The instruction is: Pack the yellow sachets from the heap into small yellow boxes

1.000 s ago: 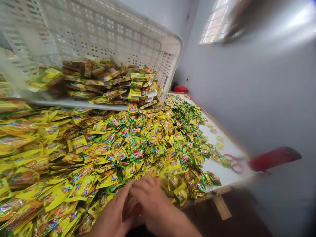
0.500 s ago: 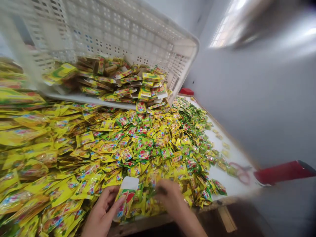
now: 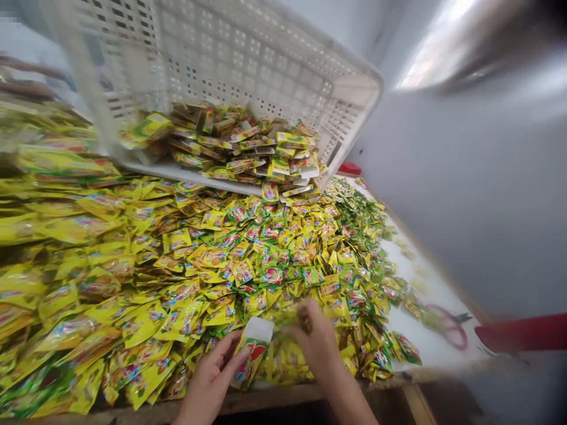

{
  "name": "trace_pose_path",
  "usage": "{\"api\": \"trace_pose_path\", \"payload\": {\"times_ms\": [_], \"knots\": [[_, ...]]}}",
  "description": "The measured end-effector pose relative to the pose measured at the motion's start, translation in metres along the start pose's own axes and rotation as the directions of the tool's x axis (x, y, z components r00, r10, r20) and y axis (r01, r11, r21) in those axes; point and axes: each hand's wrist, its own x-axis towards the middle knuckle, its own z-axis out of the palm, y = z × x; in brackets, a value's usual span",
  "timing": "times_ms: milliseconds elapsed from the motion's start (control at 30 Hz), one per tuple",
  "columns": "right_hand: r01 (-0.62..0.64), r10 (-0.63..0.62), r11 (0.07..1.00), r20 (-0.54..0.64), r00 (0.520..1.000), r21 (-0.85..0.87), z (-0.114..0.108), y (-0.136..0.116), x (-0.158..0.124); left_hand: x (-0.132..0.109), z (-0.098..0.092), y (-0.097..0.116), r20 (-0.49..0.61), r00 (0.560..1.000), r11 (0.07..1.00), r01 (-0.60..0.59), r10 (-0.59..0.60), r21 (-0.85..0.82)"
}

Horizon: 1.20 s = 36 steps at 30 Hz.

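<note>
1. Foil-film sachet (image 3: 251, 351): light, limp, slippery; pinched in the left hand (image 3: 211, 378) at the tabletop (image 3: 425, 342) front edge; best gripped by its sealed edges.
2. Right hand (image 3: 315, 336): fingers closing on the sachet pile (image 3: 248, 260).

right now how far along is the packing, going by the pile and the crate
Early, by the look of it. Done: a modest heap of filled cartons lies in the tilted white crate. In hand: the left hand holds an open carton, and the right hand is picking sachets beside it. Left: the loose sachet pile covers most of the table.
</note>
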Motion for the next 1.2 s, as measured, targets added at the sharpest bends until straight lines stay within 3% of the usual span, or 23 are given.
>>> {"api": "trace_pose_path", "payload": {"times_ms": [67, 133, 300, 433, 533, 633, 700, 900, 1033, 1200], "knots": [[0.022, -0.006, 0.986, -0.096, 0.995, 0.167, 0.001, -0.014, -0.002, 0.0, -0.002, 0.003, 0.014, 1.0, 0.997, 0.001, -0.002, 0.074], [0.124, -0.102, 0.96, -0.099, 0.99, 0.25, 0.008, -0.025, -0.003, 0.001, -0.003, 0.005, 0.018, 1.0, 0.991, 0.004, -0.006, 0.137], [0.202, -0.201, 0.961, -0.026, 0.979, 0.186, 0.027, -0.025, -0.004, -0.002, -0.002, 0.009, 0.051, 0.999, 0.986, -0.025, 0.017, 0.162], [0.327, -0.338, 0.941, 0.184, 0.923, 0.089, 0.018, -0.026, 0.006, -0.007, -0.001, 0.009, 0.006, 1.0, 0.992, -0.014, 0.013, 0.124], [0.365, -0.345, 0.931, 0.336, 0.877, 0.003, 0.008, -0.035, 0.017, -0.009, 0.001, 0.004, -0.012, 1.0, 0.994, -0.007, 0.008, 0.11], [0.46, -0.384, 0.887, 0.483, 0.787, -0.046, 0.003, -0.046, 0.023, -0.009, 0.003, -0.003, 0.019, 0.999, 0.996, -0.032, 0.031, 0.086], [0.487, -0.389, 0.871, 0.521, 0.76, -0.06, 0.001, -0.053, 0.024, -0.007, 0.005, -0.003, 0.044, 0.998, 0.995, -0.048, 0.044, 0.083], [0.28, -0.27, 0.959, 0.476, 0.837, 0.05, 0.004, -0.059, 0.019, 0.0, 0.002, 0.012, 0.115, 0.99, 0.996, -0.083, 0.079, 0.022], [0.259, -0.219, 0.965, 0.388, 0.895, -0.052, 0.02, -0.048, 0.015, 0.0, 0.001, 0.009, 0.126, 0.989, 0.997, -0.076, 0.077, -0.011], [0.332, -0.3, 0.943, 0.418, 0.858, -0.004, 0.019, -0.045, 0.017, 0.0, 0.005, -0.001, 0.071, 0.997, 0.998, -0.022, 0.026, -0.051]]}}
